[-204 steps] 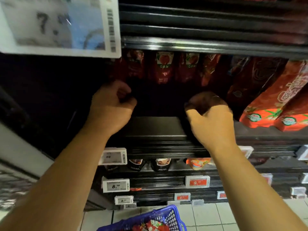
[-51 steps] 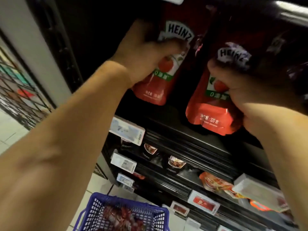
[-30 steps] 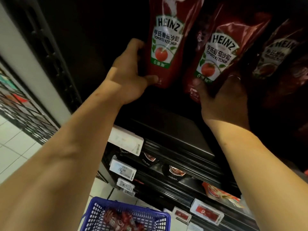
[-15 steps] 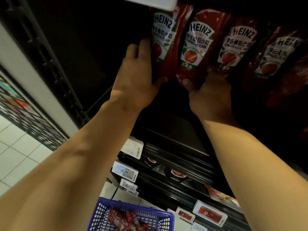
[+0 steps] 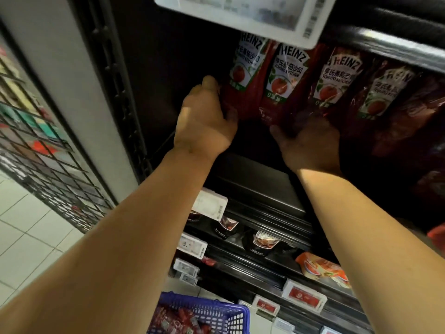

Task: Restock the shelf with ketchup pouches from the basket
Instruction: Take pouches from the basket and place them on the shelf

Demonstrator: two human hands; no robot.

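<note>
Overhead, seen from the head camera: dark shelf (image 5: pixel 255 179) with a white price tag (image 5: pixel 243 15) clipped along the edge above, grey upright to its left, pale tiled floor (image 5: pixel 26 227) below. Hung in a row under that price tag: four Heinz ketchup pouches, leftmost pouch (image 5: pixel 245 75), second pouch (image 5: pixel 284 85). Left hand (image 5: pixel 204 121) curled round the leftmost pouch's lower left edge, thumb against its bottom. Right hand (image 5: pixel 310 143) in shadow beneath the second pouch, fingers up against its base; grip impossible to tell. Far below the price tag, blue basket (image 5: pixel 199 314) holding more red pouches.
</note>
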